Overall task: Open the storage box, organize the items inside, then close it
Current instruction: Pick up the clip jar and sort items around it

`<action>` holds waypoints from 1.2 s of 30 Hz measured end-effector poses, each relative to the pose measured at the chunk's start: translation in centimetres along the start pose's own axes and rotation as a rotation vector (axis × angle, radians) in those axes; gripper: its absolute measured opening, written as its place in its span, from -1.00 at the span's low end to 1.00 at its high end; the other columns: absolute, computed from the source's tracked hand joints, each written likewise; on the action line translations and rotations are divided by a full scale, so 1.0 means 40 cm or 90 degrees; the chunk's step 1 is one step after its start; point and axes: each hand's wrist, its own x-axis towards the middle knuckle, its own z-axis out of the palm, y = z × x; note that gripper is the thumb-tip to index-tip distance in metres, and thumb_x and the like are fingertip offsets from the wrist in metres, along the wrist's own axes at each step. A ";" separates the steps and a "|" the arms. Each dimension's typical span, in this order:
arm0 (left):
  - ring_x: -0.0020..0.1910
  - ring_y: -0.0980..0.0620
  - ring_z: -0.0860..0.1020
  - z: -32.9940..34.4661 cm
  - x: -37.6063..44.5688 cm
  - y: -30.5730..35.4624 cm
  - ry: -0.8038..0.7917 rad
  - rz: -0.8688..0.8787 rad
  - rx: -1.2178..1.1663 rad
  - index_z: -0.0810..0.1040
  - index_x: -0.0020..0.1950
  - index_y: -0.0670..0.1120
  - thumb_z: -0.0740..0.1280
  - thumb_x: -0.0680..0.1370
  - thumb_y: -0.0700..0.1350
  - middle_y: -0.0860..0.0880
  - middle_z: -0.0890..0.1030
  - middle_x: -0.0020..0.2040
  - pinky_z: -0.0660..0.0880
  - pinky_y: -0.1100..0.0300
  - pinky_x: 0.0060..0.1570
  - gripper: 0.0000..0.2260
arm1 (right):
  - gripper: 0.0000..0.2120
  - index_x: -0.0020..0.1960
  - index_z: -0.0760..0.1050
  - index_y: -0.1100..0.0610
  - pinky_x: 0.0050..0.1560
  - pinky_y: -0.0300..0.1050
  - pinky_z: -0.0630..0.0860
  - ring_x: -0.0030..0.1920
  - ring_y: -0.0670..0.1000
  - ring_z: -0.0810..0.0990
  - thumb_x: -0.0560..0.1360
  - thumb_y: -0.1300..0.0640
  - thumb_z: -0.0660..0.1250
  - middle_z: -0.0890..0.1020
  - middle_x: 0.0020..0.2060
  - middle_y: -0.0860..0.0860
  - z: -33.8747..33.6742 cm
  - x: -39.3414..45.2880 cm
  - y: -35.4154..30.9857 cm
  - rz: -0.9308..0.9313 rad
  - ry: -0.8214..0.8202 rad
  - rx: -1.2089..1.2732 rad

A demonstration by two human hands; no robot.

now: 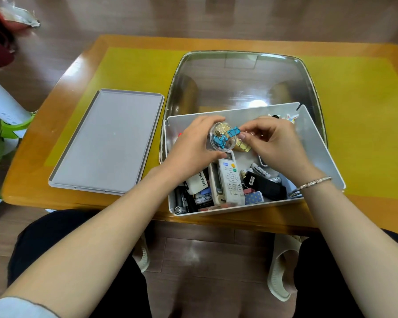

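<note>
Lid point(106, 143) — left of box point(319, 157)

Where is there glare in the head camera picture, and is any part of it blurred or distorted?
Head view: a bright white glare spot sits on the clear tray behind the storage box; the table edges bow from wide-angle distortion; the red object at top left is smeared; both hands and the white remote look fairly sharp.

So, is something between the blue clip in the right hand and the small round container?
Nothing visible. The right hand pinches the blue clip right at the open mouth of the round container, which the left hand holds above the storage box.
</note>
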 end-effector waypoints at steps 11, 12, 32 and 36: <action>-0.02 0.17 0.55 0.019 -0.008 0.026 -0.053 -0.025 -0.047 0.44 0.27 0.01 0.50 0.37 0.11 0.08 0.59 0.09 0.53 0.22 -0.06 -0.47 | -0.83 -0.05 0.65 0.17 -0.27 -0.39 0.43 -0.36 -0.12 0.46 0.37 0.20 0.50 0.56 -0.35 0.01 0.014 0.003 -0.011 -0.020 0.116 -0.075; 0.00 0.15 0.55 0.018 -0.008 0.026 -0.050 -0.030 -0.041 0.44 0.28 0.02 0.49 0.37 0.14 0.08 0.60 0.10 0.52 0.21 -0.05 -0.46 | -0.84 -0.05 0.65 0.16 -0.27 -0.39 0.44 -0.36 -0.15 0.46 0.37 0.21 0.49 0.57 -0.35 0.00 0.008 0.006 -0.010 -0.003 0.132 -0.050; 0.13 0.02 0.39 0.020 -0.008 0.023 -0.030 -0.016 0.055 0.47 0.29 0.03 0.55 0.31 0.07 0.06 0.57 0.13 0.30 0.18 -0.01 -0.42 | -0.71 0.08 0.58 0.18 -0.12 -0.23 0.58 -0.23 -0.10 0.61 0.38 0.37 0.41 0.64 -0.23 0.02 0.014 -0.011 -0.018 -0.094 0.021 -0.064; 0.14 -0.01 0.40 0.016 -0.008 0.025 -0.024 0.000 0.042 0.48 0.27 0.01 0.54 0.33 0.00 0.05 0.57 0.14 0.31 0.17 0.04 -0.46 | -0.65 0.13 0.54 0.20 0.03 -0.21 0.57 -0.09 -0.12 0.65 0.37 0.42 0.37 0.67 -0.14 0.03 0.028 -0.014 -0.030 -0.103 -0.012 -0.055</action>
